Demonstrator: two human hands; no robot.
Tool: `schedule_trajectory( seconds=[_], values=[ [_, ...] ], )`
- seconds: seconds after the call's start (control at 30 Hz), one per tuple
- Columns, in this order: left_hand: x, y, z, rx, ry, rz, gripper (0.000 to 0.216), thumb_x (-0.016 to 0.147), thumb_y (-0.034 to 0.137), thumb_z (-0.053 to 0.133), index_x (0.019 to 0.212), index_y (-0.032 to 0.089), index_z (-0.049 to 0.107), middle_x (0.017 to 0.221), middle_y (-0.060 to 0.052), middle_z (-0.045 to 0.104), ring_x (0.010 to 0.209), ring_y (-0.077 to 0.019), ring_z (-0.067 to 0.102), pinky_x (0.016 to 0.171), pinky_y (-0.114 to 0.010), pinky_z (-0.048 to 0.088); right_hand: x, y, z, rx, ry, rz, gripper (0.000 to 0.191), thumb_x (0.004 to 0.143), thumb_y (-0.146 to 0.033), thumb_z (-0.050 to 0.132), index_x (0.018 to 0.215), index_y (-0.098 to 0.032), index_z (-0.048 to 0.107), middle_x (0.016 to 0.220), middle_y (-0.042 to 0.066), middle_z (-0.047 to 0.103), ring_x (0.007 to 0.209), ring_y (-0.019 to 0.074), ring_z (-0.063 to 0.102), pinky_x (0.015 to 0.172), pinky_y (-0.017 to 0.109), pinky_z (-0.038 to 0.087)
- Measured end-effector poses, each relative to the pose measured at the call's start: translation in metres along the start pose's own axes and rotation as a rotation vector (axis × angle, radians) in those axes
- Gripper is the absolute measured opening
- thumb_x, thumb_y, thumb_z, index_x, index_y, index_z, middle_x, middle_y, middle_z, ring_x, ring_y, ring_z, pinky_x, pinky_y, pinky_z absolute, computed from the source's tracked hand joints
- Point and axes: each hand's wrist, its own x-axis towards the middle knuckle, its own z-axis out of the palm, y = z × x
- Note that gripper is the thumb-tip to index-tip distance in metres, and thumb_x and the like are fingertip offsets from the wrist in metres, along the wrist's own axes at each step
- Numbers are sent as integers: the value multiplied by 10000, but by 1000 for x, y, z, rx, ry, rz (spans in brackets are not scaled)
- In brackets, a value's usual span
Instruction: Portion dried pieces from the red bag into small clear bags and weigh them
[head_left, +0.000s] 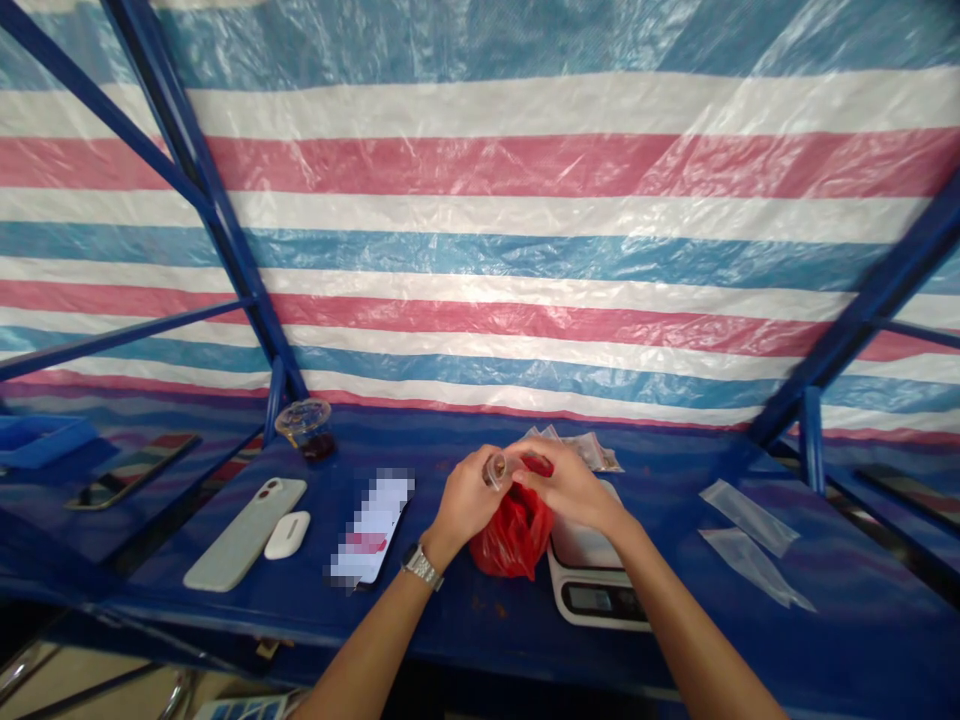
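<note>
My left hand, with a metal-band watch on its wrist, is closed on what looks like a small clear plastic bag. Its rounded end shows by the thumb; the rest is hidden between the fingers. My right hand meets the left, fingertips pinched at the same clear plastic. Right below both hands, a red plastic bag stands open at the top on the blue table; its contents are hidden. A white digital scale lies under my right wrist, beside the red bag.
Several small filled clear packets lie behind my hands. Flat clear bags rest at the right. To the left are a lit phone, a pale phone, a white earbud case and a lidded cup with dark liquid.
</note>
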Motion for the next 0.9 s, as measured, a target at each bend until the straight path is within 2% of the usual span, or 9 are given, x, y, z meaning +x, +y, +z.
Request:
schedule_trajectory(
  seconds=[0.17, 0.4, 0.57, 0.7, 0.9],
  values=[
    [-9, -11, 5, 0, -1, -8, 220, 866, 188, 659, 1077, 241, 691, 1001, -37, 752, 860, -186, 681, 760, -268, 483, -3, 2, 8, -131, 14, -104, 256, 910, -144, 658, 1106, -261, 773, 1058, 63, 744, 997, 228, 664, 956, 398, 498],
    [-14, -12, 8, -68, -34, -68, 183, 891, 199, 635, 1072, 223, 646, 966, -33, 733, 819, -174, 669, 744, -259, 488, -11, 8, 12, -204, 49, -153, 351, 958, -124, 596, 1224, -307, 737, 1145, 70, 691, 1079, 239, 632, 988, 423, 505],
    [-14, -4, 7, -98, -30, -93, 232, 868, 218, 666, 1099, 223, 647, 967, -24, 742, 780, -166, 664, 721, -250, 484, -16, 11, 12, -190, 65, -208, 346, 989, -130, 558, 1222, -320, 731, 1196, 63, 699, 1118, 234, 647, 997, 412, 522],
    [-15, 1, 3, -134, -68, -109, 204, 889, 269, 664, 1084, 213, 654, 949, -22, 742, 783, -167, 661, 705, -246, 478, -17, 10, 14, -184, 96, -186, 276, 998, -191, 592, 1209, -306, 728, 1209, 67, 712, 1124, 240, 659, 1025, 427, 515],
    [-14, 3, 2, -174, -74, -109, 222, 875, 367, 710, 1026, 205, 698, 870, -13, 732, 788, -172, 653, 701, -242, 483, -18, 11, 15, -58, 111, -157, 245, 983, -263, 631, 1200, -316, 730, 1143, 56, 713, 1069, 227, 672, 965, 383, 546]
  ],
)
